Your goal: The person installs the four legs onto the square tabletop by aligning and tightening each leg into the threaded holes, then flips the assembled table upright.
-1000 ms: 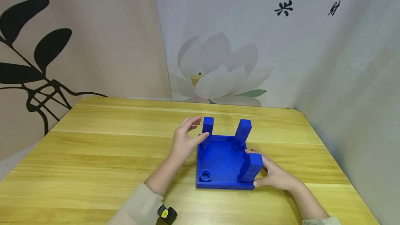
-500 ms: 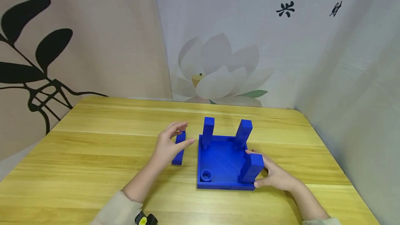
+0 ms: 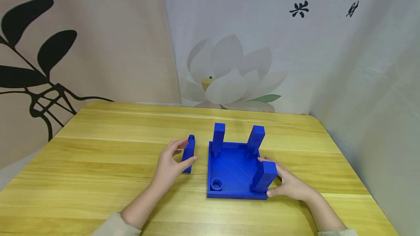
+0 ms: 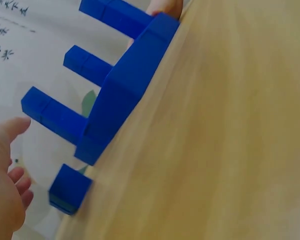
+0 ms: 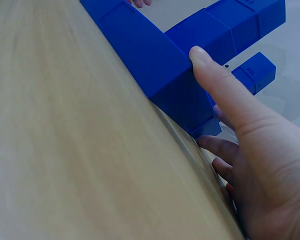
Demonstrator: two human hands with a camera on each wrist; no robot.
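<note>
A loose blue square post (image 3: 188, 156) lies on the table, a narrower round neck at its far end. Over it hovers my left hand (image 3: 168, 165), thumb and fingers spread to either side. The left wrist view shows a gap between those fingertips (image 4: 26, 199) and the post (image 4: 70, 189). To the right sits a shallow blue square tray (image 3: 237, 195) with posts upright at three corners. Its near-left corner bears a round socket (image 3: 216, 184). My right hand (image 3: 290, 183) grips the tray's near-right corner, thumb (image 5: 210, 65) at the rim and fingers along the side.
The wooden table (image 3: 98, 163) stretches to both sides and in front of the tray. Behind it hangs a printed cloth backdrop (image 3: 131, 39), and another cloth (image 3: 370, 83) closes off the right side.
My left hand has moved left from the tray's far-left post to the loose post, coming down nearer to it and uncovering its neck. My right hand stays at the tray corner.
</note>
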